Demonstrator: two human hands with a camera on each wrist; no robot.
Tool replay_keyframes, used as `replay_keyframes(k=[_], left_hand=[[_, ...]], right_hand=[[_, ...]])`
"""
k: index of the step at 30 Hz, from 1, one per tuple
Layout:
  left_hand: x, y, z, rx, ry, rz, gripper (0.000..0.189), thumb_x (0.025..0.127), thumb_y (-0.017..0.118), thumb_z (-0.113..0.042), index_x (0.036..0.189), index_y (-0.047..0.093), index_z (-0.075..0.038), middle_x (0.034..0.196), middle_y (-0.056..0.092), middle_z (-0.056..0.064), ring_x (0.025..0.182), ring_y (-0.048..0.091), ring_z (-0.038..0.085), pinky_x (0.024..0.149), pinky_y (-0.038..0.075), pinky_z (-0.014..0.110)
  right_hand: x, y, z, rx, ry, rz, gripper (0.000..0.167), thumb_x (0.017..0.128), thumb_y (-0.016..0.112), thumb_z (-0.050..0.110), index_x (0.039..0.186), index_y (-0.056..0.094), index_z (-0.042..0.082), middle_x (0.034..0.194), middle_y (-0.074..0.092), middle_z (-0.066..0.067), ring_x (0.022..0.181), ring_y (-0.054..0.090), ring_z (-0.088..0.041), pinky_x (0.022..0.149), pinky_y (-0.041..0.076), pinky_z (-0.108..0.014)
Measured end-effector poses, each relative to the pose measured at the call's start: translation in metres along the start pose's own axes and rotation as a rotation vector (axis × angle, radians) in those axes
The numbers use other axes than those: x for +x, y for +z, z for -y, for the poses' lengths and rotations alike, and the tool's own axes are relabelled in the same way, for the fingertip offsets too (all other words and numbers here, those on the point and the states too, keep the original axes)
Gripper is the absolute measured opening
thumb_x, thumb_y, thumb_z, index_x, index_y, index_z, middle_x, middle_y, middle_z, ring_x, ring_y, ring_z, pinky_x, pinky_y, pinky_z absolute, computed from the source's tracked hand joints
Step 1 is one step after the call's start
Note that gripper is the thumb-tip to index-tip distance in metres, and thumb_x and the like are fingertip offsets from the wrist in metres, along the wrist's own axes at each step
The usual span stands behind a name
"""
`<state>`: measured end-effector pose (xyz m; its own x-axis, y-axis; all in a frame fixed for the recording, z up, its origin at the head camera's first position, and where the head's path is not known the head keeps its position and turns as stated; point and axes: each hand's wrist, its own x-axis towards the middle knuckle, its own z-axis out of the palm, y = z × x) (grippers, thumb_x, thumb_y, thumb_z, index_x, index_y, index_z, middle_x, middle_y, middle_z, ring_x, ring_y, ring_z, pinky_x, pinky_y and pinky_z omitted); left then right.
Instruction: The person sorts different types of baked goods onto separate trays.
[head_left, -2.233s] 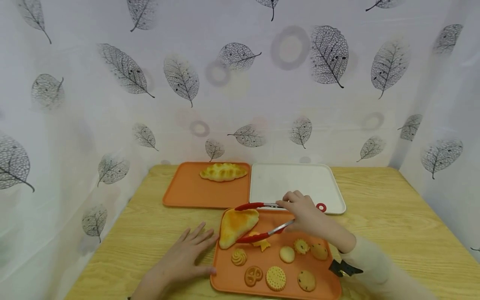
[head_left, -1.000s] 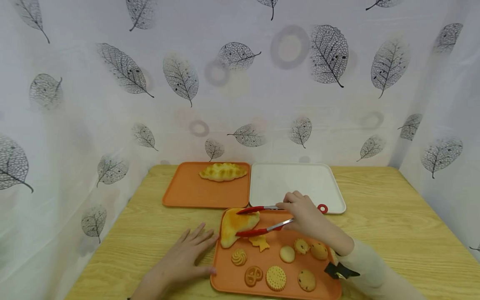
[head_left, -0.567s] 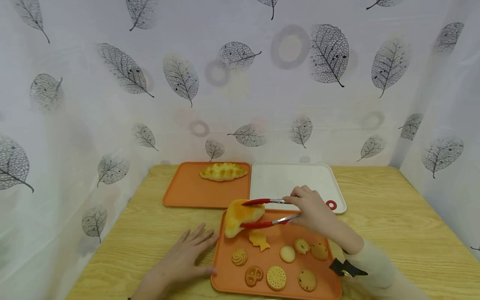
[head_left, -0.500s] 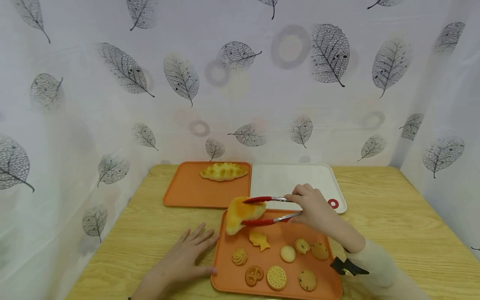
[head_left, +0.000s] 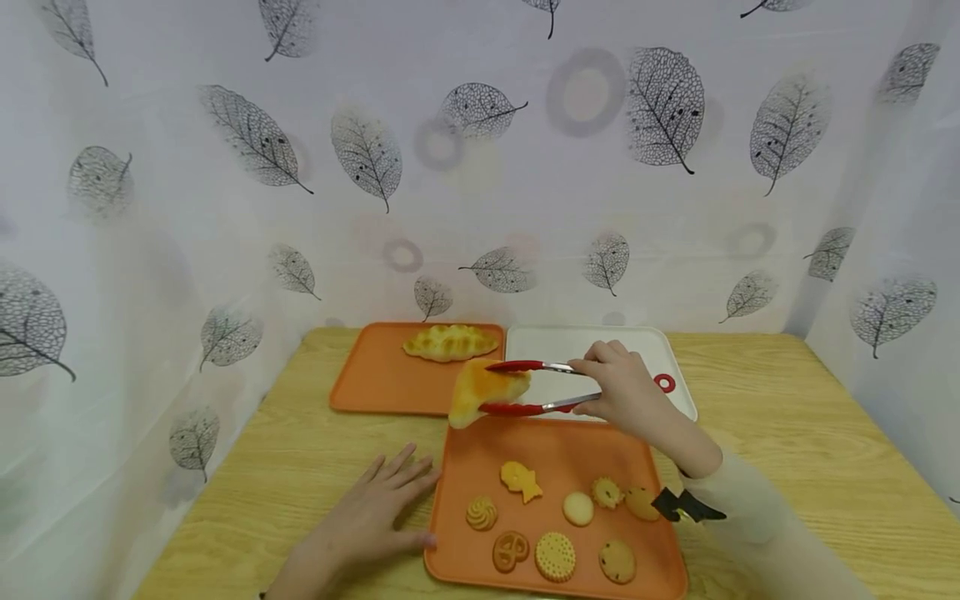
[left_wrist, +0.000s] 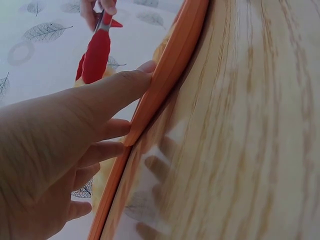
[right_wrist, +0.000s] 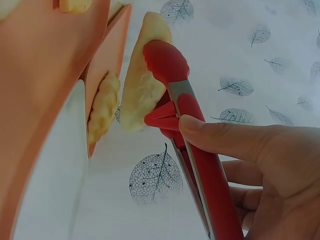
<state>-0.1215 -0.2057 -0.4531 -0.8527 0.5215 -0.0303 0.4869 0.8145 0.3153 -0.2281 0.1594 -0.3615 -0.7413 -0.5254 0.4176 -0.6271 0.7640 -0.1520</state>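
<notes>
My right hand (head_left: pixel 626 392) grips red-tipped metal tongs (head_left: pixel 551 407), thumb on one arm and fingers round the other in the right wrist view. Between the tong tips is a golden, bent piece of bread (head_left: pixel 476 392), raised above the far left edge of the front orange tray (head_left: pixel 540 446). My left hand (head_left: pixel 371 517) lies spread beside that tray, its thumb and fingertips at the left rim (left_wrist: pixel 162 70). On the front tray lie a fish-shaped cookie (head_left: pixel 521 481), a swirl cookie (head_left: pixel 482 513), a pretzel cookie (head_left: pixel 511 551) and several round ones.
Behind stand another orange tray (head_left: pixel 375 375), bearing a braided bread (head_left: pixel 450 342), and a white tray (head_left: pixel 555 343) right beside it. All sit on a wooden table (head_left: pixel 795 433). A leaf-patterned curtain (head_left: pixel 480 183) closes off the back and sides.
The tongs took hold of the bread on the front tray, and my right hand lifted it up and away toward the back trays. The left hand has stayed in place.
</notes>
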Motion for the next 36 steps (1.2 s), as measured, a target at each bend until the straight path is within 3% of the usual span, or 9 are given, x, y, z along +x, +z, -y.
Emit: replay_keyframes(k=[9,16,27,36], left_hand=[[0.003,0.002,-0.001,0.009,0.012,0.006,0.084,0.084,0.05,-0.074,0.149,0.043,-0.022,0.156,0.039,0.002,0.151,0.019,0.03,0.119,0.018,0.062],[0.003,0.003,-0.001,0.003,0.01,0.015,0.084,0.084,0.05,-0.074,0.149,0.043,-0.021,0.157,0.038,0.003,0.151,0.019,0.03,0.119,0.017,0.063],[0.004,0.001,-0.002,-0.01,0.003,0.025,0.085,0.084,0.05,-0.074,0.15,0.042,-0.022,0.157,0.038,0.001,0.152,0.018,0.029,0.119,0.016,0.062],[0.001,0.001,-0.001,-0.007,0.005,0.002,0.084,0.083,0.051,-0.074,0.149,0.044,-0.021,0.156,0.04,0.002,0.151,0.021,0.031,0.118,0.018,0.064]], right_hand=[[0.036,0.017,0.011,0.03,0.031,0.047,0.056,0.063,0.091,0.026,0.112,0.073,0.005,0.092,0.059,-0.006,0.09,0.051,-0.026,0.068,0.043,-0.041],[0.063,0.039,0.026,0.0,0.039,0.138,0.058,0.069,0.088,0.034,0.118,0.07,0.008,0.096,0.058,-0.005,0.091,0.05,-0.023,0.07,0.045,-0.039],[0.103,0.079,0.053,-0.005,0.076,0.27,0.056,0.077,0.082,0.038,0.125,0.067,0.012,0.117,0.058,-0.01,0.111,0.049,-0.027,0.087,0.047,-0.047],[0.132,0.108,0.07,-0.051,0.095,0.33,0.052,0.077,0.082,0.041,0.121,0.069,0.016,0.111,0.056,-0.006,0.112,0.048,-0.026,0.096,0.045,-0.049]])
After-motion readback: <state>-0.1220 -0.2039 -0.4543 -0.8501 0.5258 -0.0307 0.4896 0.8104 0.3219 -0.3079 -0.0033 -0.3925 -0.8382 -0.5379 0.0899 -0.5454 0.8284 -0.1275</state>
